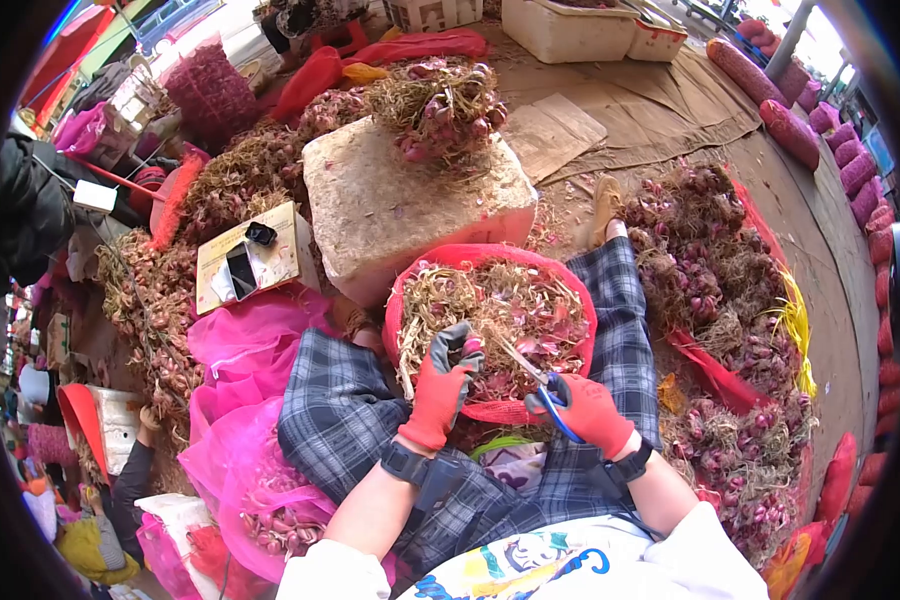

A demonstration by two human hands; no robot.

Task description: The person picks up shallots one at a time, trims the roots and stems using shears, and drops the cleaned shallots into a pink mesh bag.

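My left hand [437, 390], in a red glove with dark fingers, is closed on a small purple-red shallot [472, 346] at its fingertips. A pair of scissors [525, 363] with blue handles is held in my gloved right hand [592, 412], its blades pointing up and left toward the shallot. Both hands are over the near side of a round tub lined with red mesh [394, 325], between my knees. Dry stalk trimmings [435, 300] and bits of purple skin fill the tub.
Beyond the tub stands a pale foam block [370, 200] carrying a shallot bundle [440, 105]. A box [210, 265] with a phone is to its left. Shallot heaps [710, 270] lie at right, pink mesh bags [235, 440] at left. Another person's dark sleeve [130, 490] shows lower left.
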